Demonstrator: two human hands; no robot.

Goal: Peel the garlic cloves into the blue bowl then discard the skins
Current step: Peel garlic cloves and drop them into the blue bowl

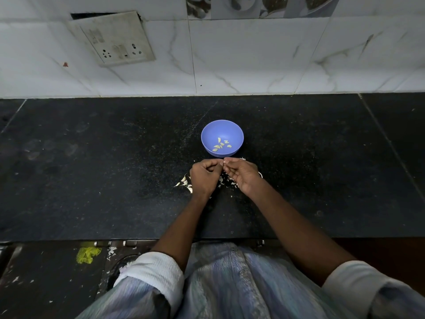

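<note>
Two hands meet at the centre of the frame, just below the blue bowl (222,138). The left hand (204,177) has its fingers curled inward; the right hand (241,174) extends its fingertips toward the left, and the two touch at the fingertips. A clove appears to be pinched between them, but it is too small and too hidden to confirm.

The blue bowl stands on the dark bench (92,169), above the hands in the frame, and holds several peeled cloves (221,143). Unpeeled cloves (184,181) lie at the lower left of the left hand. Loose skins (226,181) lie scattered under and between the hands.

Probable faults from this position:
- A clove released short of the rim would fall among the skins, since the hands work just outside the bowl and not over it.
- Skin fragments are light; one clinging to a fingertip could be carried into the bowl with a clove.
- Skins mixed with unpeeled cloves could lead to a whole clove being swept away at discard.
- Debris near the lower bench edge could drop to the floor (46,284), where white flecks already lie.

A switch plate (112,38) sits on the tiled wall (276,61) at upper left, well apart from the work. Nothing stands between the hands and the bowl.
</note>
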